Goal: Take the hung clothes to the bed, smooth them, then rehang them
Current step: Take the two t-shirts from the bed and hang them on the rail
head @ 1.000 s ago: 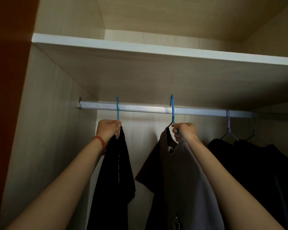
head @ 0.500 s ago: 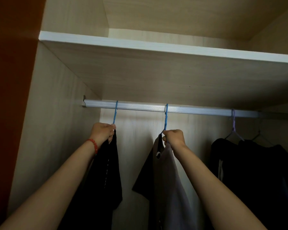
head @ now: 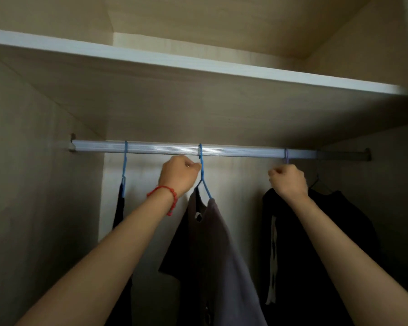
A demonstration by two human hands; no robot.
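A silver rail (head: 222, 151) runs across the wardrobe under a shelf. A black garment (head: 119, 208) hangs at the left on a blue hanger (head: 124, 165), with no hand on it. In the middle a grey-brown shirt (head: 217, 255) hangs on a second blue hanger (head: 204, 182); my left hand (head: 178, 175), with a red bead bracelet on the wrist, is closed on its neck just below the rail. My right hand (head: 287, 181) is closed around the neck of a purple hanger (head: 286, 156) carrying a black garment (head: 316, 250).
A white-edged shelf (head: 198, 64) sits close above the rail. The wardrobe's side walls (head: 33, 184) close in on left and right. A further dark hanger (head: 318, 182) with dark clothing hangs at the far right.
My left hand let go of the left black garment's hanger and moved right to the grey shirt's hanger. My right hand left that hanger and moved right to the purple one.
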